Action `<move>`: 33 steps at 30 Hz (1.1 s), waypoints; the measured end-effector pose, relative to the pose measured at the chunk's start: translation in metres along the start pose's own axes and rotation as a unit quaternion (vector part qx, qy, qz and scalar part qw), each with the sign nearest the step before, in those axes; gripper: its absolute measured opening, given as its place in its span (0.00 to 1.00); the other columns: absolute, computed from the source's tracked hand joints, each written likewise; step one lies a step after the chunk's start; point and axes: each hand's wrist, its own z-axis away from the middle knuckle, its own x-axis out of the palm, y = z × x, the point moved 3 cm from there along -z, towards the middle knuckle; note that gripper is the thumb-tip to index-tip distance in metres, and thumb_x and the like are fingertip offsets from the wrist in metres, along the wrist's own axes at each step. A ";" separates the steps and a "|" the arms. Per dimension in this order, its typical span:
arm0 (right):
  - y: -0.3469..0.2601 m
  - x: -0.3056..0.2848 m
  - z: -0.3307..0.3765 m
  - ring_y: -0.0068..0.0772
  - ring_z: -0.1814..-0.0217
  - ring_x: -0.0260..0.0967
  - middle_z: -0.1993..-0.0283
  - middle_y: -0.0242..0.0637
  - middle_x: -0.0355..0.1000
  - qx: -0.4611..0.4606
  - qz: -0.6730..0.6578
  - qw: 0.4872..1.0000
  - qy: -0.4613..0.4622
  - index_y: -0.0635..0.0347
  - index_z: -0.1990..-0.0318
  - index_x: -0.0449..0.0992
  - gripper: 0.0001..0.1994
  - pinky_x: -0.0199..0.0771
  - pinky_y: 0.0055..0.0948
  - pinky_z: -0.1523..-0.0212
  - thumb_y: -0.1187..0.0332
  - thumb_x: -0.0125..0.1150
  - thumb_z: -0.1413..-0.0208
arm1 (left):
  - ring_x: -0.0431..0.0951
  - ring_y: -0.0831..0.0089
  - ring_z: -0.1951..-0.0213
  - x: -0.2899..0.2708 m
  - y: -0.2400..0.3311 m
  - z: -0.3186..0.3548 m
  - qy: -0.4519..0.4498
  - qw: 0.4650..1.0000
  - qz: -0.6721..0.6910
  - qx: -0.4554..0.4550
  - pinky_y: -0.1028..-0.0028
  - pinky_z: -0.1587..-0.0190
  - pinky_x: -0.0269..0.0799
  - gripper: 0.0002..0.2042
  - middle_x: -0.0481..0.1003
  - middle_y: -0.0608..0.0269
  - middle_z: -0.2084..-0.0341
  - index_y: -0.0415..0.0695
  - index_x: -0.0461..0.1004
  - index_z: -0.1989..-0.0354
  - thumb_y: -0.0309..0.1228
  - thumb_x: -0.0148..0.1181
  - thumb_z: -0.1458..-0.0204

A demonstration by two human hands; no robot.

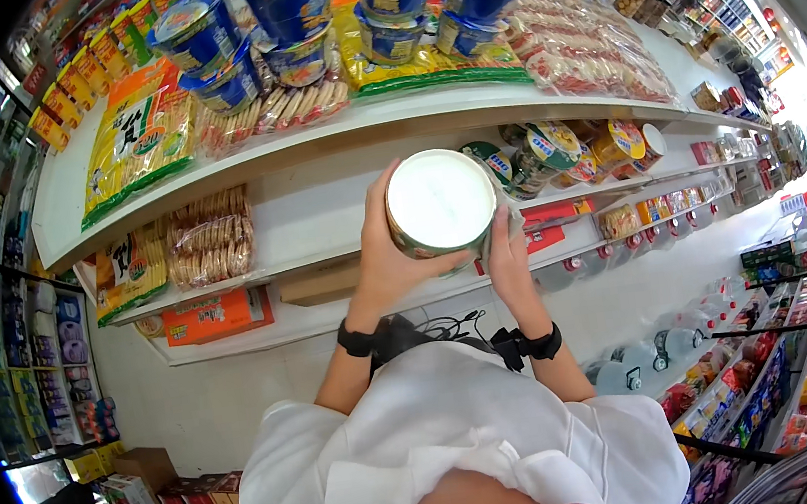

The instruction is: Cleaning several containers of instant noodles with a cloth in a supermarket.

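Note:
Between my two hands, in front of the shelves, is an instant noodle tub (pixel 441 199) with its plain white round end facing up. A patterned side with some green shows below that white end. My left hand (pixel 386 254) grips the tub from the left, fingers wrapped round its side and thumb along its near edge. On the right side my right hand (pixel 504 252) presses against the tub, and a pale, cloth-like thing (pixel 515 220) shows by its fingers. Whether that hand holds this thing too is hard to make out. Dark bands circle both wrists.
Stacked blue noodle cups (pixel 293 9) stand on the top shelf (pixel 309 141) among yellow noodle packs (pixel 135 134) and bagged dry noodles (pixel 590 48). More noodle tubs (pixel 552 151) lie on the middle shelf. An orange box (pixel 218 317) sits low left; large bottles (pixel 672 345) stand right.

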 end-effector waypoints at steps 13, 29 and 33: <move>0.021 -0.165 0.039 0.28 0.34 0.60 0.34 0.41 0.62 -0.019 -0.228 0.965 0.125 0.67 0.32 0.57 0.30 0.57 0.28 0.34 0.50 0.28 0.27 | 0.66 0.61 0.36 0.142 0.075 -0.032 -0.270 0.962 -0.035 0.036 0.64 0.33 0.57 0.58 0.67 0.51 0.39 0.39 0.59 0.33 0.47 0.83 0.78; -0.006 -0.222 0.079 0.36 0.29 0.53 0.30 0.44 0.57 -0.157 -0.181 0.967 0.089 0.68 0.31 0.56 0.25 0.50 0.33 0.31 0.61 0.39 0.30 | 0.67 0.53 0.37 0.212 0.094 0.044 -0.207 0.971 -0.063 0.105 0.59 0.36 0.64 0.61 0.64 0.46 0.38 0.41 0.48 0.30 0.37 0.83 0.77; -0.043 -0.201 0.083 0.49 0.24 0.50 0.27 0.48 0.54 -0.277 0.078 0.956 0.056 0.63 0.33 0.63 0.25 0.49 0.40 0.29 0.67 0.50 0.38 | 0.66 0.55 0.37 0.183 0.111 0.041 -0.167 0.947 -0.204 0.184 0.59 0.36 0.63 0.59 0.62 0.47 0.37 0.39 0.51 0.31 0.32 0.83 0.78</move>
